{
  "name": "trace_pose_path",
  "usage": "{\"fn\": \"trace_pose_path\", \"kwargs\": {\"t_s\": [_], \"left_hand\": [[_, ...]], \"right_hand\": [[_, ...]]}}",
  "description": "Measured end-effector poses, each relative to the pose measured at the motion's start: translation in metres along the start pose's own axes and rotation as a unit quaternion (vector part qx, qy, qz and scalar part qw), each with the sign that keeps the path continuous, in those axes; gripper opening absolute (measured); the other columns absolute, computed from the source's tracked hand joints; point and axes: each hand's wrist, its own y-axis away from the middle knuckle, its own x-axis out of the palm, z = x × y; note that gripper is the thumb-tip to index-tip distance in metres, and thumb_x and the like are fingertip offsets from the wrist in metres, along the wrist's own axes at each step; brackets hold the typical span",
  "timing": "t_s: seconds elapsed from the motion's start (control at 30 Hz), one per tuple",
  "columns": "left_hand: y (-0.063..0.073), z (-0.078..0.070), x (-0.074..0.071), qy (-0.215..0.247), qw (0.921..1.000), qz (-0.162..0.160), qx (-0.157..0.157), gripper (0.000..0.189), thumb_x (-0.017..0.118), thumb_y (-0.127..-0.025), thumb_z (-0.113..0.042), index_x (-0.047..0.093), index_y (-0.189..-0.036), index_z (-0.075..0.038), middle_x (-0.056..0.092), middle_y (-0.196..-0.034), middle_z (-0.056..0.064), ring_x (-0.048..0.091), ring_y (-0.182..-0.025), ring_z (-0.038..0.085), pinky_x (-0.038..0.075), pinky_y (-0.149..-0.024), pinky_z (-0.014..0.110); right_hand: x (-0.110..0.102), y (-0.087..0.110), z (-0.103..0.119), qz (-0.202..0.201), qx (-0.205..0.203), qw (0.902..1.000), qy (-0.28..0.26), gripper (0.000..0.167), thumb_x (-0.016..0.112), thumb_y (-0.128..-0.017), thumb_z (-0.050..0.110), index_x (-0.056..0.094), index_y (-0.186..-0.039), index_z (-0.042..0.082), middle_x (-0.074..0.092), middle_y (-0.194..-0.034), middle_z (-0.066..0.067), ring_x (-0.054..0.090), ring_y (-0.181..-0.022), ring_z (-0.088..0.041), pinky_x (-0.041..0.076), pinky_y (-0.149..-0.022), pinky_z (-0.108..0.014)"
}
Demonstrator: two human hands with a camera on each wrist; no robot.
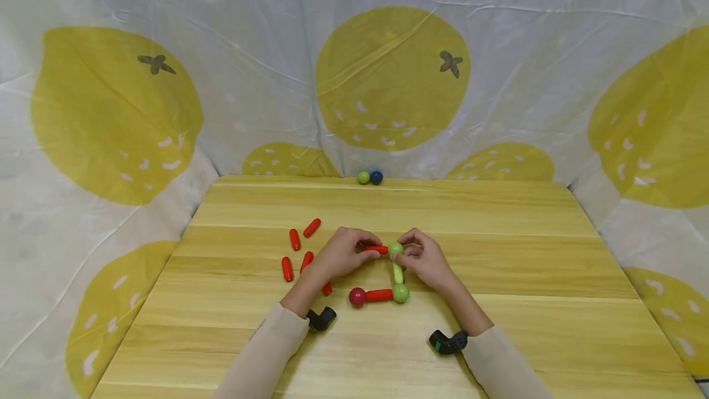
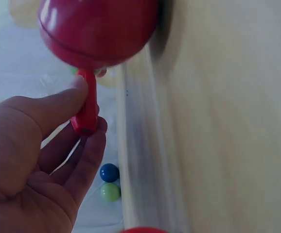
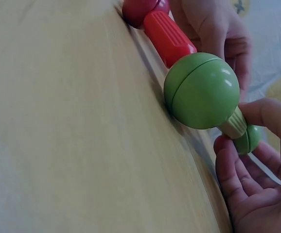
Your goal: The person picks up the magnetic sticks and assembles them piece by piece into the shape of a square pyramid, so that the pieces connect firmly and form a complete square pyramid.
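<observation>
Two bare hands work over a pale wooden table [image 1: 498, 251]. The left hand [image 1: 344, 252] pinches a red, plastic-looking ridged rod [image 1: 378, 250] between thumb and fingers, its free end pointing at a glossy light-green plastic-looking ball [image 1: 396, 249]; whether rod and ball touch is hard to tell. The right hand [image 1: 426, 258] has thumb and fingertips closed about that ball. From it a yellow-green, plastic-looking ridged rod [image 1: 398, 273] runs to a second glossy green ball [image 1: 400, 293], joined by another red rod [image 1: 379, 295] to a glossy dark-red ball [image 1: 357, 297]. Loose red plastic-looking rods [image 1: 287, 268] lie left of the left hand. At the far edge, a small light-green ball [image 1: 363, 177] sits beside a dark-blue ball [image 1: 376, 177].
</observation>
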Motion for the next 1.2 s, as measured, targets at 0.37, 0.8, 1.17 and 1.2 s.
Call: {"fn": "trace_pose_path", "kwargs": {"t_s": [0.37, 0.8, 1.17, 1.2], "left_hand": [[-0.001, -0.002, 0.002, 0.001, 0.9999, -0.007, 0.013, 0.016, 0.074, -0.097, -0.026, 0.078, -0.111, -0.020, 0.077, -0.105, -0.009, 0.069, -0.097, 0.007, 0.057, -0.091, 0.030], [-0.001, -0.003, 0.003, 0.017, 0.9994, -0.017, 0.024, 0.017, 0.076, -0.095, -0.027, 0.079, -0.111, -0.020, 0.077, -0.103, -0.010, 0.068, -0.095, 0.006, 0.057, -0.088, 0.027], [0.001, 0.009, -0.024, 0.037, 0.9980, -0.048, -0.016, 0.032, 0.079, -0.093, -0.029, 0.077, -0.117, -0.008, 0.077, -0.113, 0.007, 0.071, -0.103, 0.021, 0.060, -0.093, 0.038], [-0.002, 0.011, -0.028, 0.035, 0.9980, -0.050, -0.014, 0.032, 0.079, -0.093, -0.029, 0.076, -0.117, -0.008, 0.077, -0.113, 0.007, 0.071, -0.103, 0.022, 0.060, -0.093, 0.038]], "right_hand": [[0.000, -0.003, 0.001, 0.005, -0.043, 0.9967, 0.069, 0.039, 0.077, -0.094, 0.015, 0.066, -0.129, 0.003, 0.071, -0.112, -0.016, 0.062, -0.083, -0.018, 0.051, -0.069, -0.020], [0.002, -0.007, 0.001, 0.017, -0.074, 0.9902, 0.118, 0.022, 0.080, -0.093, 0.025, 0.078, -0.115, 0.021, 0.075, -0.116, 0.000, 0.062, -0.089, -0.011, 0.051, -0.075, -0.023], [0.000, -0.004, -0.001, 0.028, -0.063, 0.9879, 0.139, 0.028, 0.078, -0.094, 0.030, 0.076, -0.120, 0.020, 0.074, -0.119, 0.000, 0.062, -0.089, -0.015, 0.052, -0.078, -0.024], [-0.001, -0.003, -0.001, 0.027, -0.060, 0.9879, 0.141, 0.029, 0.079, -0.093, 0.030, 0.076, -0.120, 0.021, 0.074, -0.120, 0.000, 0.063, -0.093, -0.014, 0.052, -0.081, -0.025]]}}
